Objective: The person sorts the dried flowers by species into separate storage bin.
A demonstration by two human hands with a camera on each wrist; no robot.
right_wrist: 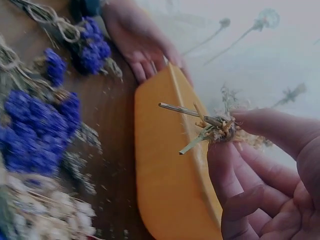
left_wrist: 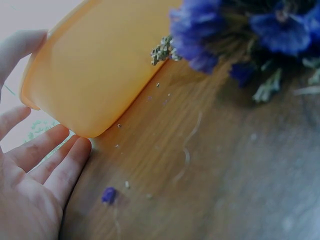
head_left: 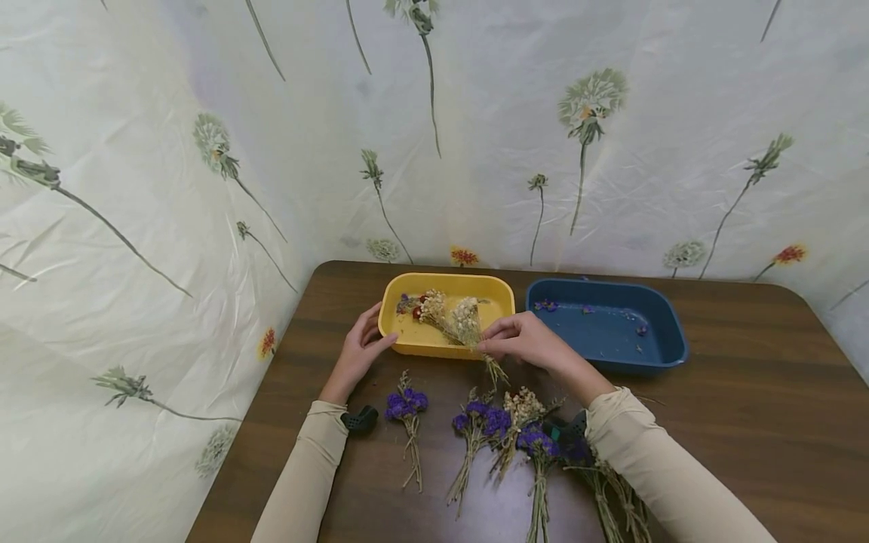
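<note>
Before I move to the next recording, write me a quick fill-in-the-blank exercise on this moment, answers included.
1. In the head view, the blue tray stands to the ____ of the yellow tray.
2. The hand pinching the pale dried bunch is the person's ____ one.
3. In the head view, the leftmost bunch on the table has ____ blooms.

Missing words: right; right; purple.

In the head view, soft and even light is falling on the pale curtain (head_left: 475, 113), while the dark table (head_left: 498, 505) is reflecting a dull glare at its near part. Both wrist views are looking hazy: the left one is turning whitish at upper left, the right one at upper right. Close purple flowers (left_wrist: 285, 32) are appearing blurred.
</note>
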